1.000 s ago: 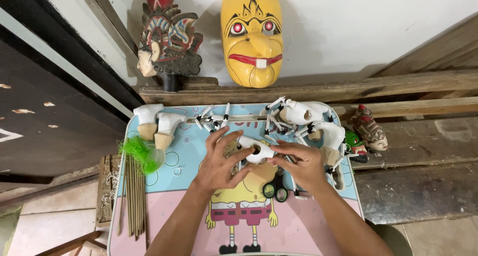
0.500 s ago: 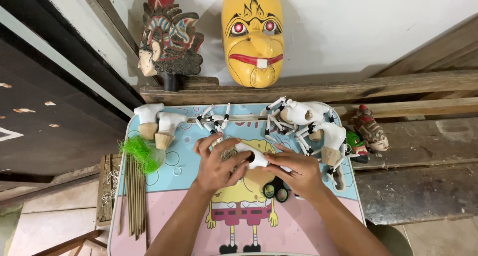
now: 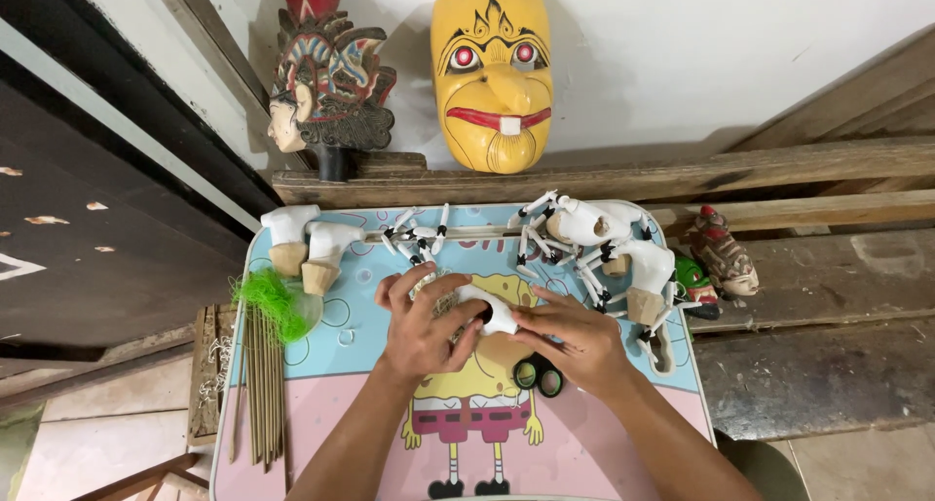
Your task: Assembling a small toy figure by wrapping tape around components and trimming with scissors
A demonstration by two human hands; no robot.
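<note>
Both hands meet over the middle of a small cartoon-printed table [image 3: 312, 443]. My left hand [image 3: 421, 328] is closed around a white puppet body [image 3: 495, 312] and a bundle of pale string under it. My right hand [image 3: 575, 337] pinches the other end of the same white piece with its fingertips. Just below my right hand lie two small black rolls with green centres [image 3: 539, 375].
Several white puppet torsos and jointed arms [image 3: 594, 243] lie at the table's back right, two more torsos [image 3: 310, 251] at back left. Green fibre [image 3: 273, 301] and thin sticks [image 3: 261, 384] sit at the left edge. A yellow mask [image 3: 495, 77] and carved head [image 3: 326, 82] stand on the wooden ledge.
My left hand has closed from spread fingers to a grip over the white piece, and both hands have shifted slightly toward me.
</note>
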